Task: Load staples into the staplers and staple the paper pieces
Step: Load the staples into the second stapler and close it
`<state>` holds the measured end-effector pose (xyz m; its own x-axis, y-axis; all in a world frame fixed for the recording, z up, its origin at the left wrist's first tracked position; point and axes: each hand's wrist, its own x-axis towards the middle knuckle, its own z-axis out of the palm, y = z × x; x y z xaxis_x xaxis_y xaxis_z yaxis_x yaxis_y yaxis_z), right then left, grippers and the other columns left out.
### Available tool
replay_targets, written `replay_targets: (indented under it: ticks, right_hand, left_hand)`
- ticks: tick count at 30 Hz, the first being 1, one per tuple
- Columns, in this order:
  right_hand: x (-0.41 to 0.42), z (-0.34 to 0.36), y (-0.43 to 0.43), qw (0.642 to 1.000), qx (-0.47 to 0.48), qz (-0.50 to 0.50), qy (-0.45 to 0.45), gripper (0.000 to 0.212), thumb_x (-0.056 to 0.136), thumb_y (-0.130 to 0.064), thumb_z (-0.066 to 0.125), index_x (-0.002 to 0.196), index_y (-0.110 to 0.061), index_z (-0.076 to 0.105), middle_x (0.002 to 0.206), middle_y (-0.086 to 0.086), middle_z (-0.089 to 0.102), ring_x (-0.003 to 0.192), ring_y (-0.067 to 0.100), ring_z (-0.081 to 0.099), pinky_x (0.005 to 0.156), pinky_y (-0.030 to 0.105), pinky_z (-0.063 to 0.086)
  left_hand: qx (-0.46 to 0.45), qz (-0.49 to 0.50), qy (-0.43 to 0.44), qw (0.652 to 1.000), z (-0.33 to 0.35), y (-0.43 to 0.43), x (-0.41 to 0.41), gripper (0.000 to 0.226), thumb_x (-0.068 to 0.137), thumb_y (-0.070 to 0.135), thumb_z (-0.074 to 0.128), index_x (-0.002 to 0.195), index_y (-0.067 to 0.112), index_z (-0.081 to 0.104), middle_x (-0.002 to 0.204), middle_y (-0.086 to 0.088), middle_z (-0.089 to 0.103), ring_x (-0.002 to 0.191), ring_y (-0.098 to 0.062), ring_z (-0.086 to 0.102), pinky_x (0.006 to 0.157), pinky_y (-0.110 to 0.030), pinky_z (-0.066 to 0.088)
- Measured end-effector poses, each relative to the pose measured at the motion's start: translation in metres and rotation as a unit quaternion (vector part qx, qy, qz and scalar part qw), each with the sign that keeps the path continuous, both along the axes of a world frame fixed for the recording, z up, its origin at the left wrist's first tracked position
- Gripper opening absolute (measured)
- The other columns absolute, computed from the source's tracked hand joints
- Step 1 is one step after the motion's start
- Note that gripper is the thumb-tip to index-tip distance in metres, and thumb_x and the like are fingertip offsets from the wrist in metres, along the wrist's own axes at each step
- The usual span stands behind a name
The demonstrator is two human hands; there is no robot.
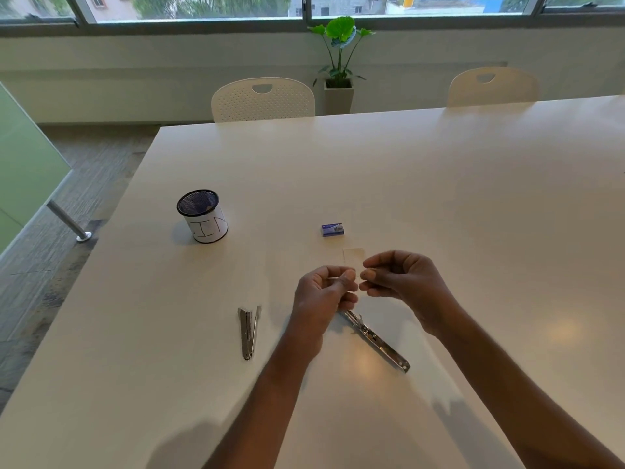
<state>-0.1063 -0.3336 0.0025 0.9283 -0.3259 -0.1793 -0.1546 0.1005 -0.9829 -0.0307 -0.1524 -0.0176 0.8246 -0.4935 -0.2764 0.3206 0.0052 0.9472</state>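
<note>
Two metal staplers lie on the white table (439,184). One stapler (249,331) lies left of my arms, partly opened in a narrow V. The other stapler (375,341) is swung fully open and lies flat under my hands. My left hand (326,294) and my right hand (402,277) meet above it, fingertips pinched together on something small that is too blurred to name. A small white paper piece (354,256) lies just beyond my fingers. A blue staple box (332,229) sits farther back.
A black mesh cup (202,216) with a white paper label stands at the left. Two white chairs (263,100) (492,87) are pushed in at the table's far edge. A potted plant (339,62) stands by the window. The table's left edge drops to carpet.
</note>
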Motion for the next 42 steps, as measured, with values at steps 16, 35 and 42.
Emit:
replay_targets:
  ticks: [16,35,42]
  right_hand:
    - [-0.015,0.001,0.016,0.982,-0.16,0.078,-0.06,0.008,0.1,-0.006,0.074,0.104,-0.006,0.082,0.09,0.014,0.08,0.078,0.026,0.075,0.07,0.029,0.064]
    - [-0.03,-0.056,0.046,0.995,-0.046,-0.068,0.055,0.007,0.103,-0.002,0.07,0.099,0.0,0.076,0.092,0.022,0.08,0.083,0.031,0.08,0.075,0.039,0.068]
    - [-0.043,-0.061,0.059,0.994,0.015,-0.106,0.03,0.008,0.104,-0.004,0.07,0.102,-0.001,0.077,0.099,0.02,0.082,0.091,0.033,0.082,0.08,0.036,0.068]
  left_hand:
    - [-0.014,-0.021,0.031,0.999,0.002,0.024,-0.024,0.025,0.109,0.025,0.065,0.109,0.004,0.077,0.092,-0.014,0.075,0.081,-0.02,0.07,0.074,-0.027,0.064]
    - [0.164,0.071,-0.053,0.982,-0.048,0.017,-0.067,0.023,0.095,0.018,0.083,0.117,0.017,0.082,0.095,0.001,0.084,0.085,-0.013,0.082,0.085,-0.041,0.07]
    - [0.229,0.086,-0.149,0.958,-0.042,0.013,-0.074,0.033,0.083,0.028,0.091,0.115,0.024,0.083,0.099,0.004,0.083,0.088,-0.009,0.078,0.087,-0.035,0.065]
